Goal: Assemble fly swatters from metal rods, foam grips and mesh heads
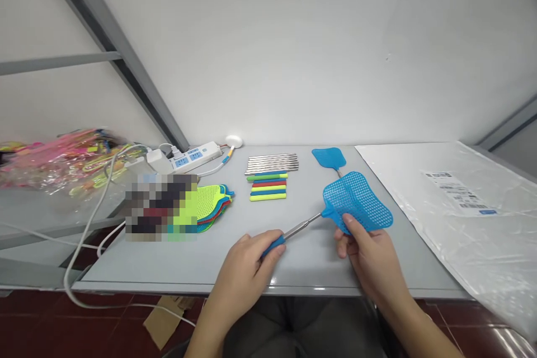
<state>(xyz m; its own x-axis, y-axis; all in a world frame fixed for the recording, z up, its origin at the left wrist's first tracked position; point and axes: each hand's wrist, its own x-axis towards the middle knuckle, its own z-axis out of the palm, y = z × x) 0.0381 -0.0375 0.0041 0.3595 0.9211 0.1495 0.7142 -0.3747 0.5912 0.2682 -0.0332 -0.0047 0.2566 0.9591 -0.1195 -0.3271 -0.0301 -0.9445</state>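
Note:
A fly swatter (pixel 361 201) with a blue mesh head, a metal rod and a blue grip is held between both hands above the table front. My left hand (pixel 247 268) is closed around its blue grip. My right hand (pixel 371 251) pinches the mesh head, thumb on top and fingers beneath. Just behind lies another blue fly swatter (pixel 329 158), partly hidden by the held one. Metal rods (pixel 272 164) lie side by side at the table's back, with coloured grip tubes (pixel 268 189) in front of them. Swatter heads (pixel 210 201) in yellow-green, blue and red are stacked to the left.
A power strip (pixel 195 156) with plugs and a white cable (pixel 84 246) occupies the left side. Beyond it are plastic-wrapped colourful items (pixel 79 162). A white plastic package (pixel 470 235) covers the right end. The grey table (pixel 146 268) meets a white wall behind. Part of the left is pixelated.

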